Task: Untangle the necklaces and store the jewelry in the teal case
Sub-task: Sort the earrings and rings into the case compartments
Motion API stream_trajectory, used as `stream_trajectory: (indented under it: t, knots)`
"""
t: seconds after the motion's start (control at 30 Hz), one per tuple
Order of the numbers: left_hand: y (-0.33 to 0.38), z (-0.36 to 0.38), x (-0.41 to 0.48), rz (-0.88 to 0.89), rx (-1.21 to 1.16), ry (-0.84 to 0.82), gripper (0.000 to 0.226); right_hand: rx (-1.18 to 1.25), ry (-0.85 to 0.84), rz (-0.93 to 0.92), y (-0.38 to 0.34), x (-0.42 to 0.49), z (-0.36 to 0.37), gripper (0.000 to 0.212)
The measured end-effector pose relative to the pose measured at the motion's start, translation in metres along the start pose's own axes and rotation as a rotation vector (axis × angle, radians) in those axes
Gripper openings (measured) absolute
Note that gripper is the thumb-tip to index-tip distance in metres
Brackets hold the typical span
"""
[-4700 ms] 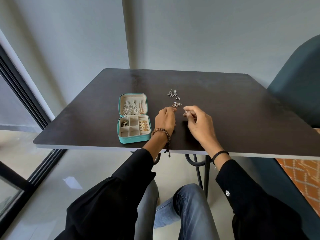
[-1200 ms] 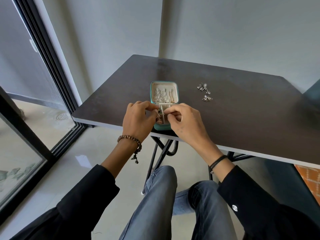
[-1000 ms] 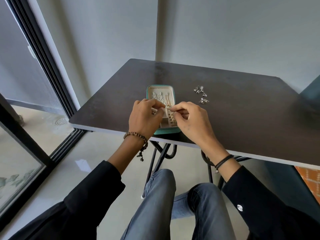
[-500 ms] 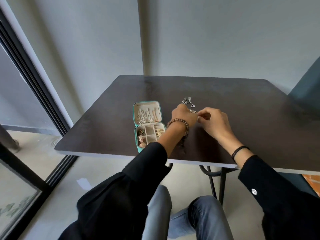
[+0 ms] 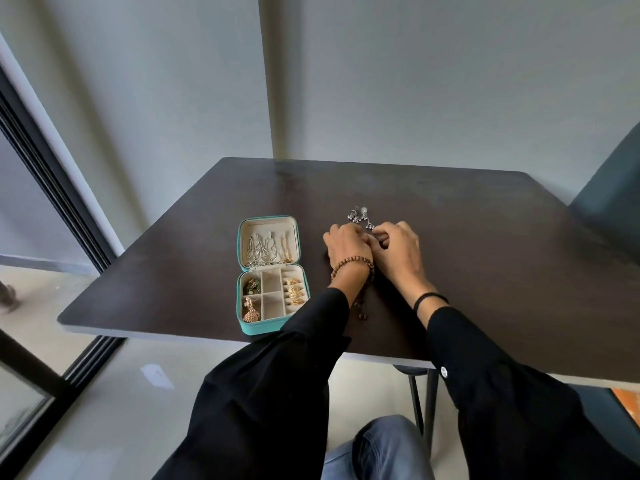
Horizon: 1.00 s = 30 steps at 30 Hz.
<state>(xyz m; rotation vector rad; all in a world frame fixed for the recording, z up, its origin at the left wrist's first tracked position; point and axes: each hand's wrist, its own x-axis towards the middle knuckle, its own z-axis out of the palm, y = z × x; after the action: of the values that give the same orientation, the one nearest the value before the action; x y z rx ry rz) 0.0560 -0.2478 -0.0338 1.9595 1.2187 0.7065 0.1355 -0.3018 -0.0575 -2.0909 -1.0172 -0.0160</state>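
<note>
The teal case (image 5: 242,289) lies open on the dark table (image 5: 485,254), left of my hands. Thin chains hang in its lid, and gold earrings and rings sit in its compartments. A small cluster of silver earrings (image 5: 360,217) lies just beyond my fingertips. My left hand (image 5: 346,247) and right hand (image 5: 398,252) meet knuckle to knuckle beside that cluster. The right hand's thumb and fingers pinch at a small silver earring (image 5: 370,226) at the near edge of the cluster. My left hand's fingers curl down onto the table; what they hold is hidden.
A dark teal chair (image 5: 609,199) stands at the table's right side. A glass sliding door with a black frame (image 5: 52,188) runs along the left. The table's near edge (image 5: 173,334) is just below the case.
Both hands left the case, where they were placing something, and moved right to the silver earrings. My view swung right and up with them.
</note>
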Motion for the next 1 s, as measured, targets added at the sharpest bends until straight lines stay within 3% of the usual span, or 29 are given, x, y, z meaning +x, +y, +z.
stream_trajectory:
  t: [0.2,0.47,0.77,1.0]
  knots:
    - [-0.006,0.007,0.012,-0.028,-0.046,0.032,0.013,0.017,0.039,-0.017,0.001,0.006,-0.001,0.014]
    - [-0.009,0.009,0.003,0.089,0.075,0.007,0.018,-0.007,0.068,-0.07,0.003,-0.004,0.0,0.004]
    - [-0.009,0.008,-0.009,0.068,-0.032,-0.015,0.016,-0.119,0.047,-0.099,0.001,-0.015,-0.003,0.017]
    - [-0.01,0.005,-0.019,0.109,-0.006,-0.05,0.028,-0.003,0.052,-0.023,0.0,-0.024,-0.006,0.019]
